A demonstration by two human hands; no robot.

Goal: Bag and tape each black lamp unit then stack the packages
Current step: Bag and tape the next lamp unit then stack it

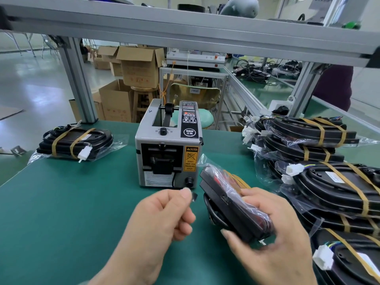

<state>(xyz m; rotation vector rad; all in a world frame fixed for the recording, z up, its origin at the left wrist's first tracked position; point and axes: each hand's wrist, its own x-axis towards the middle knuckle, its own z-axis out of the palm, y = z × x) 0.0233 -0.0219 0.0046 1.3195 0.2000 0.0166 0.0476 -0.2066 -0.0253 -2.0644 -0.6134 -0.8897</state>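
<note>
Black plastic lamp unit (232,206), already inside a crinkly clear bag (224,177), sits in the right hand (273,233) at about 5 o'clock in the view. It's held off the table and tipped up on its edge. Its long axis runs from roughly 11 o'clock (far end, close to the tape dispenser) down to 5 o'clock, where it ends in the palm. That grip is wrapped around the near end, thumb underneath and fingers over the top.

The left hand (164,214) is at 6 o'clock, just beside the unit. Its grip is a tight pinch, thumb and forefinger on a short dark bit of tape (194,196), with the other fingers curled in.

The table (61,202) has a green mat. A grey tape dispenser (168,149) stands dead centre. One finished package (76,140), bagged and strapped with tan tape, lies at 9 o'clock. A big stack of packages (320,145) fills 3 to 4 o'clock, white connectors poking out. An aluminium frame (185,29) crosses overhead. Behind it are cardboard boxes (139,66) at 11 o'clock and a shiny pale floor.

Readable stuff on the dispenser: a yellow "CAUTION" sticker saying "DO NOT INSERT YOUR FINGERS INTO OUTLET", plus a round "SEMI" badge. The other small labels are too blurry to read.
</note>
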